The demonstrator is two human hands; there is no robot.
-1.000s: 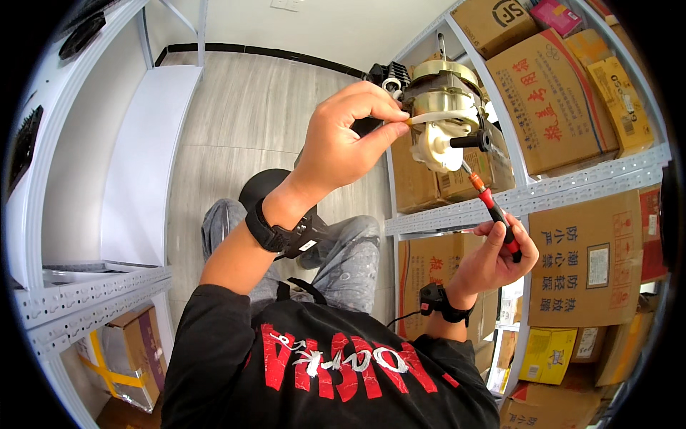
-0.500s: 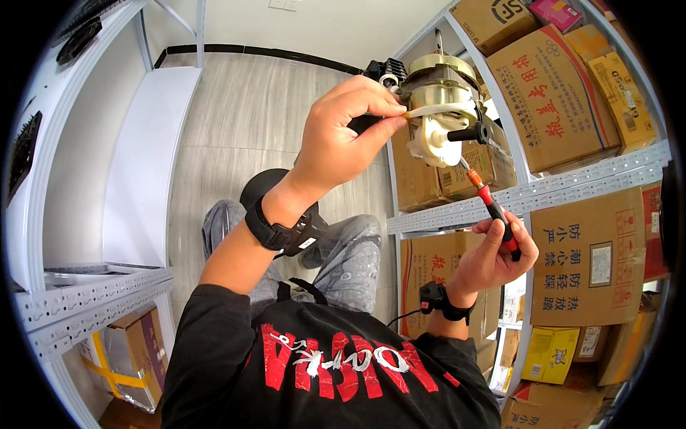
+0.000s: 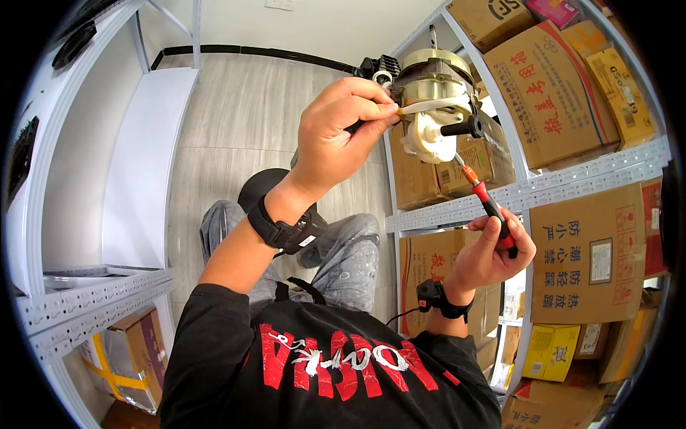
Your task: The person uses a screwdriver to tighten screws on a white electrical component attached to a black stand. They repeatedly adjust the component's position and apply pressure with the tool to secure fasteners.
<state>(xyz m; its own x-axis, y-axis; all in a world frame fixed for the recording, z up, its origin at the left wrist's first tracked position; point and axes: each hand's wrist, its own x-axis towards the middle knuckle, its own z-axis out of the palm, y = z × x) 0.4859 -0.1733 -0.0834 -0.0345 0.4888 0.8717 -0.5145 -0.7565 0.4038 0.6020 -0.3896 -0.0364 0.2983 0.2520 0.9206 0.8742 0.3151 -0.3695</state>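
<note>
A brass-coloured electric motor (image 3: 432, 89), with a shaft standing out of its far end, is in front of me at the upper right. On its near side sits a white plastic gear housing (image 3: 427, 141), from which a black knob (image 3: 463, 129) sticks out. My left hand (image 3: 341, 129) is closed in a pinch on the yellowish end of a white sleeve (image 3: 432, 106) that runs across the motor. Lower right, my right hand (image 3: 500, 250) grips a red and black screwdriver (image 3: 487, 202). Its tip reaches the housing's lower edge; whether it sits in a screw cannot be seen.
Metal shelving with stacked cardboard boxes (image 3: 586, 250) rises close on my right. At left stand white shelves (image 3: 146, 171), with a taped box (image 3: 128, 357) low down. A black ribbed part (image 3: 377, 68) lies beside the motor. Below is a grey tiled floor (image 3: 229, 114).
The motor and both hands have shifted slightly left in the picture. The pinch on the sleeve and the grip on the screwdriver are the same.
</note>
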